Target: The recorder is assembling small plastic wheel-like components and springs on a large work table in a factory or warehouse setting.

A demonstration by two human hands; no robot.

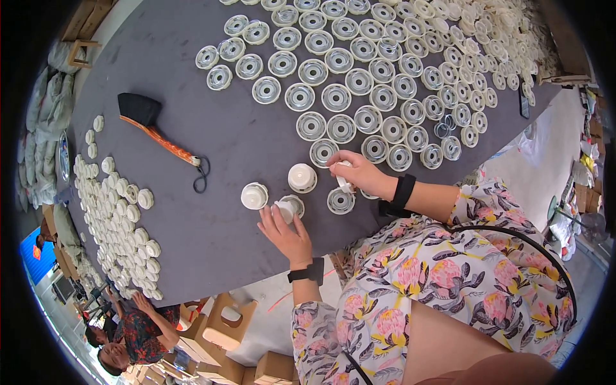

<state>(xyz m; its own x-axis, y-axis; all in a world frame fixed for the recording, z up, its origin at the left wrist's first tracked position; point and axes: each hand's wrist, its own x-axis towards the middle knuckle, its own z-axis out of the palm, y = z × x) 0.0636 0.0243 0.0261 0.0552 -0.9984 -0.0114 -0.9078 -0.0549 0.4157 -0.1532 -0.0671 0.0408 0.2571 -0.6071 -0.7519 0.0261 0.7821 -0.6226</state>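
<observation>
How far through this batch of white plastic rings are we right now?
Done, it seems: two capped white pieces stand near the hands, and a pile of white caps lies along the table's left edge. In hand: the left hand touches a ring piece, and the right hand pinches a small white part. Left: many rows of open rings beyond.

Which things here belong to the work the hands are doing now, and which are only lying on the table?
In the work:
- left hand, on a small white cap
- right hand, gripping a white piece
- two white caps beside them
- ring disc below the right hand

Lying about:
- brush with orange handle
- rows of ring discs
- heap of white caps at the left
</observation>
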